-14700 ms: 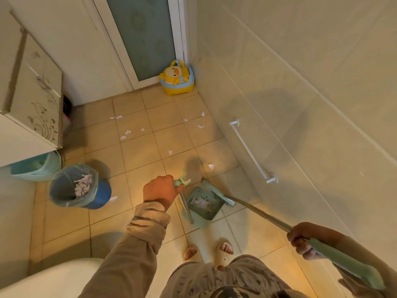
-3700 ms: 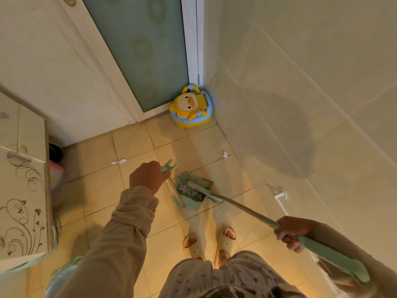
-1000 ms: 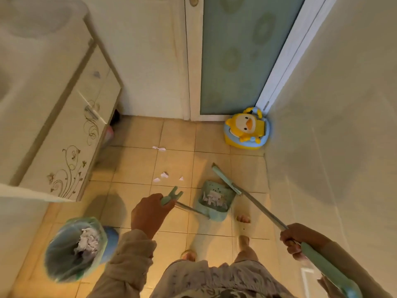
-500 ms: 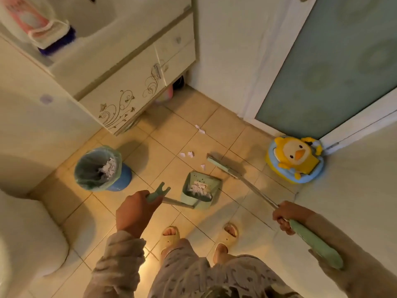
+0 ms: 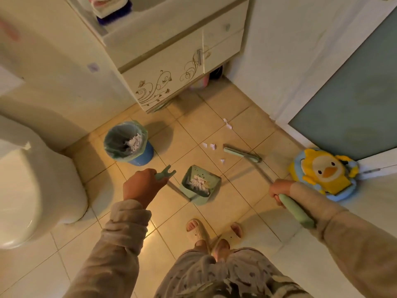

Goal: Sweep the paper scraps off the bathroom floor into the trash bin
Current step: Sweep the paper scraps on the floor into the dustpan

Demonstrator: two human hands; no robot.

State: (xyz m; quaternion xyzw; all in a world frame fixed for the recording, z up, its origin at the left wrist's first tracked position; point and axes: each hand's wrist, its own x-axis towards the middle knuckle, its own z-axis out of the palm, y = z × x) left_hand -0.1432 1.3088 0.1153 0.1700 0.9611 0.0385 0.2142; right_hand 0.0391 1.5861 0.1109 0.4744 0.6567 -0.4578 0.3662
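Now I am in the collecting step, with the emptying not yet done. My left hand (image 5: 141, 186) has its fingers curled round the top of the long dustpan handle (image 5: 165, 172), and the green dustpan (image 5: 200, 184) stands on the floor tiles (image 5: 240, 203) in front of my slippers, with a heap of paper already inside. My right hand (image 5: 279, 191) has its fingers wrapped round the green grip of the broom (image 5: 296, 211). The shaft is blurred, and the broom head (image 5: 241, 154) lies low at the floor, beyond the dustpan and to its right.

Some paper scraps (image 5: 212, 146) lie just left of the broom head, one small piece (image 5: 222, 161) lies between the broom head and the dustpan, and two more (image 5: 227, 124) are farther away, toward the cabinet (image 5: 163, 82). The trash bin (image 5: 129, 145), lined with a bag and with paper in it, stands near, to the left of the dustpan.

I judge that the next move calls for a pull of the broom head toward me, so that it drags these scraps to the open mouth of the dustpan. The far two will need a longer reach. Only after that should the dustpan go over the bin.
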